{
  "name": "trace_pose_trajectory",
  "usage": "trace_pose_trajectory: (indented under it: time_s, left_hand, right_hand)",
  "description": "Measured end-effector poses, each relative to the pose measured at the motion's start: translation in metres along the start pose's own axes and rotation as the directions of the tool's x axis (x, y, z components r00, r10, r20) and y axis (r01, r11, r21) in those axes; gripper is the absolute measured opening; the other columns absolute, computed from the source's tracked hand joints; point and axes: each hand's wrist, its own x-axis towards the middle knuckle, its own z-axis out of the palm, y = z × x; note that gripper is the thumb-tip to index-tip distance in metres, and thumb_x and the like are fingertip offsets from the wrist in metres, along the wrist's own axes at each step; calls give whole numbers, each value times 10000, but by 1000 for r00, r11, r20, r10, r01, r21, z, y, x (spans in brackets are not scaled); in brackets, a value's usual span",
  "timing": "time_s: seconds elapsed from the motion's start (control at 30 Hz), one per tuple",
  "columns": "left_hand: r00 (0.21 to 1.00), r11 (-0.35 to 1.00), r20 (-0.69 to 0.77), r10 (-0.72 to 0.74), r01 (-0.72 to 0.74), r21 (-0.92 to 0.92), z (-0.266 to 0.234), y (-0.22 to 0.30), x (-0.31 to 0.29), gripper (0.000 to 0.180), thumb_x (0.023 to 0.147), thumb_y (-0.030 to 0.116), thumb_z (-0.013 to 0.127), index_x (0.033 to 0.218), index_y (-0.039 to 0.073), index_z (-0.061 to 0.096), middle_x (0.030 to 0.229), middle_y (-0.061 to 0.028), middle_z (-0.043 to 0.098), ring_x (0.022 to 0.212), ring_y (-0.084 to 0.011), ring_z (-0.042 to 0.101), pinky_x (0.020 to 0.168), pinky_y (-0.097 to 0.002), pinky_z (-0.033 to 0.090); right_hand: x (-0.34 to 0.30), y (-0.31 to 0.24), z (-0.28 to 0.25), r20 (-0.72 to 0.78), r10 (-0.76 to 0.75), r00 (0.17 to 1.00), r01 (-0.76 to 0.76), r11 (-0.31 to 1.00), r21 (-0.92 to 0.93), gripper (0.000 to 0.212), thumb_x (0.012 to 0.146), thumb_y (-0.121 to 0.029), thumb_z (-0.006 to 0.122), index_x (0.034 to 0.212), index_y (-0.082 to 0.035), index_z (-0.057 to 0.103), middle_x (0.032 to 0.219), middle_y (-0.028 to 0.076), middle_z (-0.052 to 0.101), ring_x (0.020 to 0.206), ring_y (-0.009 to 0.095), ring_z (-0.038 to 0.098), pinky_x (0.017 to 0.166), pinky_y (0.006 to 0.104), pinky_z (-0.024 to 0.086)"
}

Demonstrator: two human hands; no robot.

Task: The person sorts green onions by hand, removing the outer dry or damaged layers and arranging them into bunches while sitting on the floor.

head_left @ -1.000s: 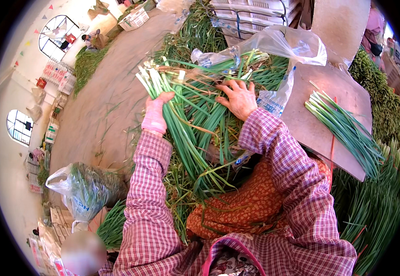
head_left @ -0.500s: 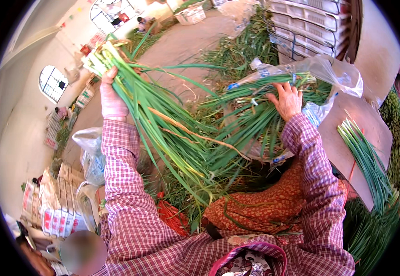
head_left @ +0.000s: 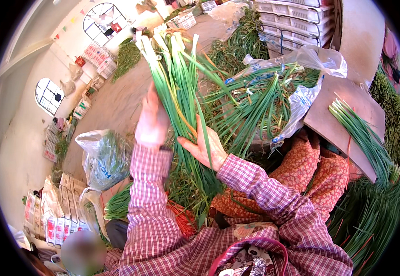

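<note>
We've got open concrete floor [head_left: 117, 99] up-left past the left hand [head_left: 151, 122], the one wide lane to pass. Ahead and right is blocked by the heaped greens in a clear plastic bag [head_left: 301, 73], the stacked crates [head_left: 296, 18] behind it and the tilted cardboard sheet [head_left: 342, 115] carrying a bundle. The raised bunch of green onions [head_left: 177, 92] fills the gap between both hands, with a stuffed bag [head_left: 105, 158] at lower left and more greens piled close at lower right [head_left: 374, 216].
</note>
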Motion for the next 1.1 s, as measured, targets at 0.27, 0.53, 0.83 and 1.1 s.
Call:
trace_pose_trajectory:
  time_s: [0.27, 0.53, 0.83, 1.1]
  left_hand:
    - [945, 953, -136, -296, 301, 15, 8, -21, -49, 486, 701, 61, 638, 1162, -6, 496, 1014, -113, 610, 908, -224, 603, 819, -333, 487]
    - [946, 953, -183, -269, 289, 90, -36, -5, -57, 384, 693, 77, 621, 1068, 24, 561, 899, -68, 626, 741, -184, 610, 688, -316, 519]
    - [949, 885, -9, -317, 299, 358, -44, 1, -69, 538, 570, 166, 737, 1053, 22, 551, 822, -69, 608, 668, -169, 579, 562, -278, 469]
    - [855, 841, 141, -498, 437, 320, -79, -7, -74, 887, 529, 63, 810, 1302, 56, 375, 1155, -42, 547, 1056, -164, 515, 928, -326, 404]
  right_hand:
    - [-12, -8, 21, -85, -140, 986, 89, 893, -441, 635, 720, -220, 671, 1217, 29, 364, 924, 188, 532, 775, 358, 593, 641, 411, 497]
    - [-41, -52, -91, 234, -275, 932, 308, 945, -115, 253, 821, -279, 608, 951, -63, 633, 786, 103, 653, 656, 227, 644, 604, 343, 521]
    - [31, -48, -111, -22, -322, 946, 233, 728, -644, 1140, 546, -615, 730, 1307, 98, 269, 1179, 227, 485, 1140, 332, 429, 970, 440, 312]
    - [54, -15, -100, 241, -117, 964, 217, 867, -448, 675, 712, -448, 639, 1184, -5, 447, 793, 203, 618, 809, 368, 595, 761, 477, 433]
